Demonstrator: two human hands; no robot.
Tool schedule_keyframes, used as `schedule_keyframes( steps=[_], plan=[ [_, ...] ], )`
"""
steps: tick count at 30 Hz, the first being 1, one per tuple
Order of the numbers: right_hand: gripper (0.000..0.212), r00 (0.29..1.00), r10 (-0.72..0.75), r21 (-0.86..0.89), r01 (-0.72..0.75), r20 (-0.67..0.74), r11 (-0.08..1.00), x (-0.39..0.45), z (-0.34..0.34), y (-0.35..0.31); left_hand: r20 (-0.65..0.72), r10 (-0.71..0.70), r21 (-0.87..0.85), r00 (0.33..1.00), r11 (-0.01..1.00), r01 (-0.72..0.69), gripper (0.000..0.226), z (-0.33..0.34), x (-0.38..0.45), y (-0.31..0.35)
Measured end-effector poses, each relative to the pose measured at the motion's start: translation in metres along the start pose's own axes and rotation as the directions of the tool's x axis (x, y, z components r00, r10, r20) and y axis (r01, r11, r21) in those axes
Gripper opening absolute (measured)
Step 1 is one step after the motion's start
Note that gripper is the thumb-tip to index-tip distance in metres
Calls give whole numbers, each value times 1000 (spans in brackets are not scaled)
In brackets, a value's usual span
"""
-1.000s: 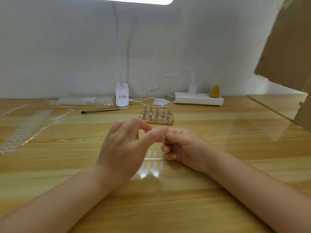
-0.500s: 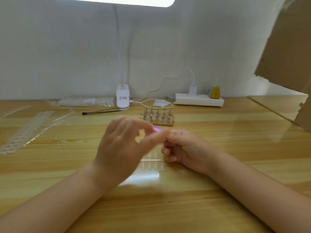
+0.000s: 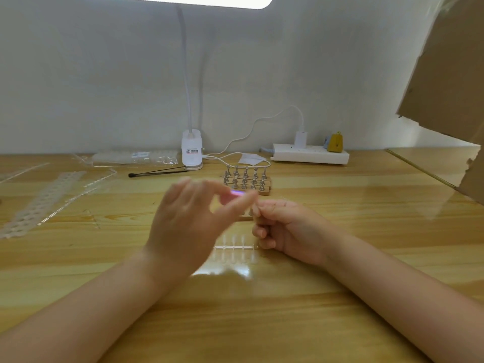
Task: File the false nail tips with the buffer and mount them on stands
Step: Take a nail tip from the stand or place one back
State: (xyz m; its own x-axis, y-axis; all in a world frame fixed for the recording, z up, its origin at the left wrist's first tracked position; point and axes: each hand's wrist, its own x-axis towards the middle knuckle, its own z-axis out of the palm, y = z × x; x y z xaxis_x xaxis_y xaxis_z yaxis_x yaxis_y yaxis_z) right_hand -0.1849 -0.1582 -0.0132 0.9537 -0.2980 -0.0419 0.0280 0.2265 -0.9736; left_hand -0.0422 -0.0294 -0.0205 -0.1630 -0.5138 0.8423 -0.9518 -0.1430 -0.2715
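— So, what has changed since a second ago?

— My left hand (image 3: 183, 226) has lifted a little and its outer fingers have fanned open; it smears with motion now where it was crisp before. Thumb and forefinger stay pinched on a small purple sliver (image 3: 237, 193), which I take to be the buffer, though it is too blurred to be sure.

— And the other hand?

— My right hand (image 3: 285, 229) has hardly moved. It is curled nearly closed, fingertips meeting the left thumb, presumably holding a nail tip. I cannot tell; nothing of the tip shows.

— Where are the rest?

— A clear strip of nail tips (image 3: 233, 247) lies on the table (image 3: 340, 297) between my wrists, just below the right knuckles. The wooden block of stands (image 3: 246, 180) sits just behind my hands, its pegs apparently all bare.

— What does that mean for the job?

— I judge we're mid-stroke in filing, early on: nothing looks mounted yet. The lamp base (image 3: 192, 150) and power strip (image 3: 310, 154) sit well back, out of the way.
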Motion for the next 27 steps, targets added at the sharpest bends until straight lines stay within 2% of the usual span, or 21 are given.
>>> schedule_keyframes(
  steps=[2,4,6,9,10,11,13,15,16,18,20,23,27],
  plan=[
    [15,1000,7,25,-6,-11,1000,0,-1,1,84,-219,41,972,975,216,51,2,-1,-11],
    [17,999,7,28,-6,-31,1000,1,-1,1,164,-380,81,910,925,371,37,5,-3,-13],
    [18,998,11,49,-8,-66,999,2,-1,2,251,-456,145,854,890,433,23,9,-7,-11],
    [22,995,9,68,-2,-100,998,4,0,2,394,-533,228,748,846,483,35,13,-14,-10],
    [23,995,9,64,-2,-104,998,4,0,2,406,-537,221,739,843,491,40,13,-14,-11],
    [23,994,7,60,-1,-106,998,4,0,2,402,-520,171,754,851,496,43,11,-13,-11],
    [20,994,4,57,3,-109,998,4,1,2,360,-445,-71,820,863,500,48,6,-7,-6],
    [20,994,-4,40,9,-107,999,4,1,3,309,-345,-325,886,837,439,43,2,-5,2],
    [21,995,-13,21,15,-103,1000,4,2,3,270,-293,-392,917,837,383,38,1,-5,6],
    [22,996,-37,-35,35,-85,999,4,3,4,192,-217,-436,957,855,281,30,0,-6,11],
    [23,996,-52,-84,45,-75,995,3,4,4,131,-198,-437,971,868,236,26,2,-7,11],
    [25,994,-62,-132,50,-88,990,3,6,5,134,-239,-466,962,842,274,24,2,-7,10],
    [30,989,-61,-144,41,-137,989,4,7,7,219,-311,-552,925,742,380,28,0,-7,14]
  ],
)
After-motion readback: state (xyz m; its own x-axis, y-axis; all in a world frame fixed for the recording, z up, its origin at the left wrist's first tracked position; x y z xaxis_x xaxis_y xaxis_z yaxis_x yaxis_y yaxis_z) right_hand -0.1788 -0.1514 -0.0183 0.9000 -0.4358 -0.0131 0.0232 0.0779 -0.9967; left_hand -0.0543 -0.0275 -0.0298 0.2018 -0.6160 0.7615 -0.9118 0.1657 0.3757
